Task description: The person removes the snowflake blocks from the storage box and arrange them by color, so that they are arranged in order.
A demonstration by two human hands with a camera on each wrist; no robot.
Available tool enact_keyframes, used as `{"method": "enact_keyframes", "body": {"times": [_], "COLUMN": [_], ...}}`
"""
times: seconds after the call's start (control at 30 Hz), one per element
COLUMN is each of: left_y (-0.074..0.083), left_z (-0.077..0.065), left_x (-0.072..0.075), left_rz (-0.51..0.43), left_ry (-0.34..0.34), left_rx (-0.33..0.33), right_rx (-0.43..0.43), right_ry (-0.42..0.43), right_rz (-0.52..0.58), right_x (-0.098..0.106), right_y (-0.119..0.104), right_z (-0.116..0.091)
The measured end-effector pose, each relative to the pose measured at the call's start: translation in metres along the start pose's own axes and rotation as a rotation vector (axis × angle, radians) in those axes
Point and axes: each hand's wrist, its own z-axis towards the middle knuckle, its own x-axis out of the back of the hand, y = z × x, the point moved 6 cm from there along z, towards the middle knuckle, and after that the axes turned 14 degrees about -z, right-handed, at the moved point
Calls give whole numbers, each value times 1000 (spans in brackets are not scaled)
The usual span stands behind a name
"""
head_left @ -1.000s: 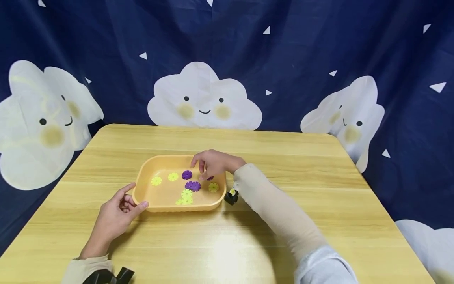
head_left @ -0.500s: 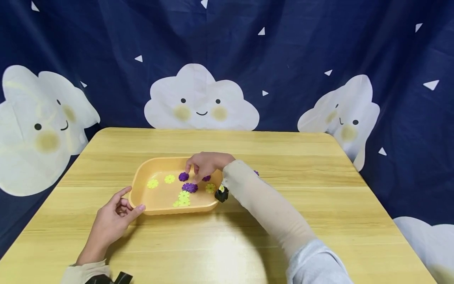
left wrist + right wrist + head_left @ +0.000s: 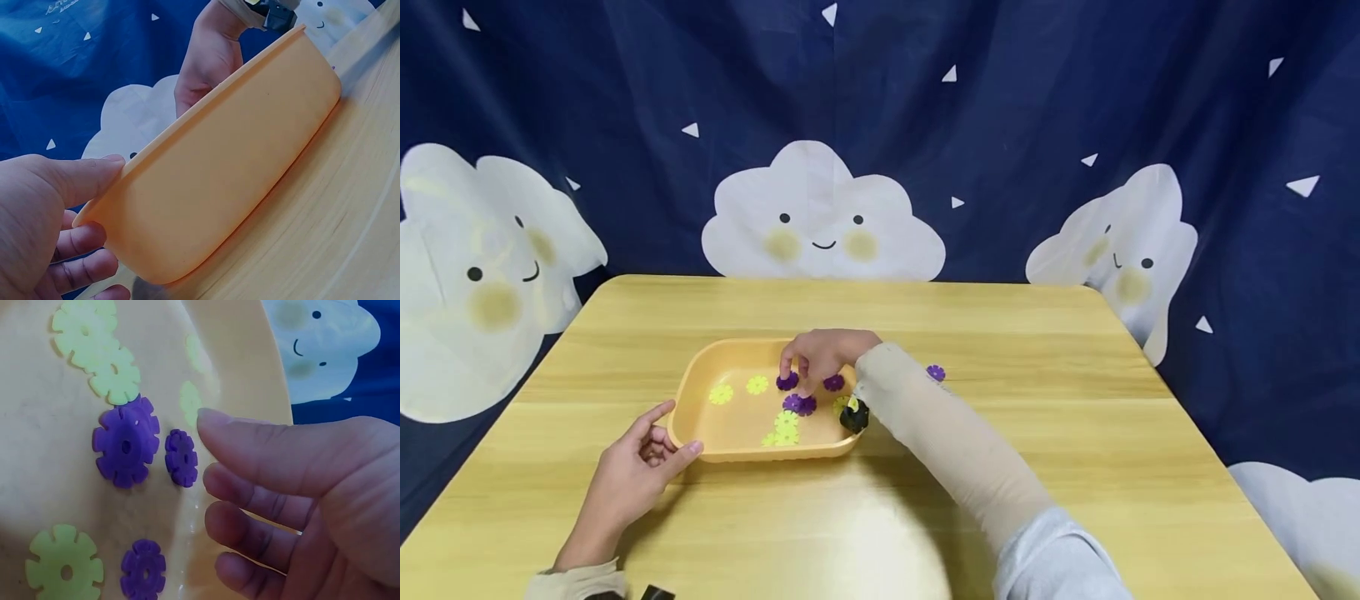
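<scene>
While left hand [image 3: 628, 479] pinches rim of orange tray [image 3: 760, 455], right hand [image 3: 826, 353] hovers beside purple disc [image 3: 182, 459] inside, thumb and fingers apart.

right fingers [image 3: 189, 100] partly hidden behind tray [image 3: 219, 169], yellow disc [image 3: 65, 553] cropped below

Discs [image 3: 721, 394] lie in a tray [image 3: 737, 429]; another disc [image 3: 936, 373] lies right of it.

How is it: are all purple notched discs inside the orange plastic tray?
No: one purple notched disc lies on the wood-grain table, outside the tray.
</scene>
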Motion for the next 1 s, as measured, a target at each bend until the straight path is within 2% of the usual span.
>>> {"method": "enact_keyframes", "body": {"times": [0.23, 0.7, 1.0], "left_y": [0, 0, 1], "left_z": [3, 1, 0], "left_x": [0, -1, 0], "left_rz": [-1, -1, 3], "left_ry": [3, 17, 19], "left_rx": [3, -1, -6], "right_rx": [-21, -5, 13], "right_ry": [-37, -117, -85], "right_rz": [54, 45, 40], "right_x": [-2, -14, -20], "right_y": [2, 6, 9], "right_z": [3, 16, 25]}}
